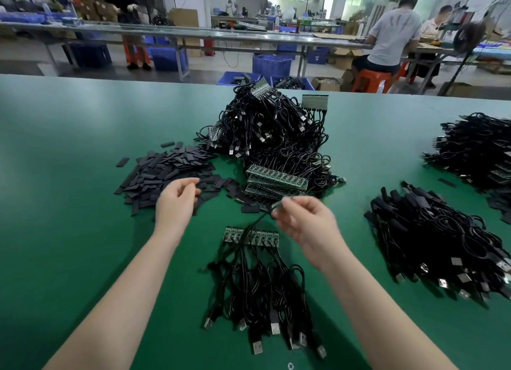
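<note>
Centre-back on worktop [83, 259]: cable heap [271, 132]. Left of it, touching, sleeve pile [166, 170]. In front, toward near edge, board strip [250, 235] with trailing cables. Right: nearer cable pile [431, 231]; behind it, farther cable pile [481, 148].

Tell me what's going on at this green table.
A person is working through USB cables that end in small circuit boards. The right hand pinches one board, blurred, its cable trailing down across a strip of boards lying in front. The left hand hovers over a pile of flat black sleeves; whether it has one is unclear. A big unfinished heap lies behind, and sleeved cables are stacked to the right.
</note>
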Demonstrator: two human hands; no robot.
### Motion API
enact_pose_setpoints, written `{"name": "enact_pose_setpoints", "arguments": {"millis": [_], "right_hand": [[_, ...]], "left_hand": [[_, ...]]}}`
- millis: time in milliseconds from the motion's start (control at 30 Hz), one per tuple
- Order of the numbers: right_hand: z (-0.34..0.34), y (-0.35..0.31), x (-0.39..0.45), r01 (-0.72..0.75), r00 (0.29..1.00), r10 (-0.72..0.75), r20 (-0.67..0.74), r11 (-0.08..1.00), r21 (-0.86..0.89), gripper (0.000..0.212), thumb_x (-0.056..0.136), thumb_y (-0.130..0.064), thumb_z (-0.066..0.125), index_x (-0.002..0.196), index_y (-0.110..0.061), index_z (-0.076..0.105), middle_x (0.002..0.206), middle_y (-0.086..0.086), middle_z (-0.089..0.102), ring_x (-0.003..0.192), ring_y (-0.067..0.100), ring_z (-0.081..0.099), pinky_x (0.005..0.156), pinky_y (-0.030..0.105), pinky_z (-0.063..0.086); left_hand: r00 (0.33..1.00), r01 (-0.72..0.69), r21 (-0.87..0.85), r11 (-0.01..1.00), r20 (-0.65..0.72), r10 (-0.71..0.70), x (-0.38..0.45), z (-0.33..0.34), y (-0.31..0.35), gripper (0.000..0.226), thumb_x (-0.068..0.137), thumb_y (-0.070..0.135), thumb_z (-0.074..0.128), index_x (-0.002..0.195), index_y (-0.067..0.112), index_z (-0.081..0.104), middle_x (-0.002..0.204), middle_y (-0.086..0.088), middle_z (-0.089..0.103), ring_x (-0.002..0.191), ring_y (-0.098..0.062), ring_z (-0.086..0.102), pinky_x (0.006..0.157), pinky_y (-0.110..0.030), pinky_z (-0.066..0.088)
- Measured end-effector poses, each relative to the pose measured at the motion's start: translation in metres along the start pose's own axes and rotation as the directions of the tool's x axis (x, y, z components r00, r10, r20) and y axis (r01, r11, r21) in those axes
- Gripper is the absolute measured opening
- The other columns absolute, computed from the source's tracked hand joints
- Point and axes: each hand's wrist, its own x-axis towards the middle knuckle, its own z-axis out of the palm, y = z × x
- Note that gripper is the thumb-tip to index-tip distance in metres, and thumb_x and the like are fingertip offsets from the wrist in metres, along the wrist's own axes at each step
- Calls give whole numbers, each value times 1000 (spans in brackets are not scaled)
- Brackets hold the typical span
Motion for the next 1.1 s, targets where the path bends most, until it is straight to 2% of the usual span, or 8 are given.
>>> {"name": "enact_pose_setpoints", "arguments": {"millis": [133,300,467,667,800,933,1000,1100], "right_hand": [[-23,41,11,172,984,-173,48,831,-529,14,85,-19,78,85,-19,64,71,-2,72,65,11,62,71,29,51],[-31,54,11,274,961,-233,148,723,-634,19,81,-23,81,79,-28,63,80,-15,71,75,2,66,70,15,50],[-33,58,12,293,955,-244,168,694,-658,20,80,-24,82,79,-29,62,81,-20,70,76,0,65,69,11,47],[-34,59,13,286,957,-257,136,745,-603,18,81,-24,81,81,-28,64,77,-9,72,72,4,66,68,14,49],[-35,60,14,269,962,-246,116,792,-548,17,81,-24,81,81,-27,64,74,-5,72,70,7,66,71,25,52],[-36,61,15,255,966,-242,95,815,-521,16,82,-25,81,82,-28,65,74,-4,72,71,10,66,73,30,52],[-36,60,16,248,967,-242,78,826,-506,16,82,-26,81,81,-27,65,74,-4,72,70,9,66,70,27,52],[-36,57,17,217,974,-225,29,885,-413,16,82,-25,81,79,-23,65,64,-4,67,61,11,58,62,17,49]], "left_hand": [[979,-200,523,829,73,190,16,-9,-12,26,93,21,54,114,26,67,96,7,66,69,-8,58,55,-23,42],[932,-355,889,288,313,181,30,7,-19,39,97,40,52,131,21,57,127,-4,57,114,-28,52,85,-39,49],[912,-383,920,78,364,186,40,18,-17,33,100,42,46,120,24,65,112,-1,64,104,-26,59,78,-35,48],[900,-405,912,67,385,206,40,15,-17,27,101,34,48,117,26,68,110,-1,67,100,-26,61,75,-33,47],[908,-415,885,210,386,165,38,8,-20,25,100,20,52,120,22,67,109,-5,67,99,-28,62,74,-36,54],[904,-412,875,253,360,229,37,4,-20,48,93,-4,47,130,24,60,115,-6,67,102,-28,62,70,-37,53],[903,-409,843,351,319,287,35,3,-15,44,96,1,44,129,25,61,119,-5,66,99,-28,63,68,-37,54],[922,-374,691,619,204,329,28,8,-2,33,101,12,42,120,25,66,119,-2,64,77,-21,63,58,-33,51]]}}
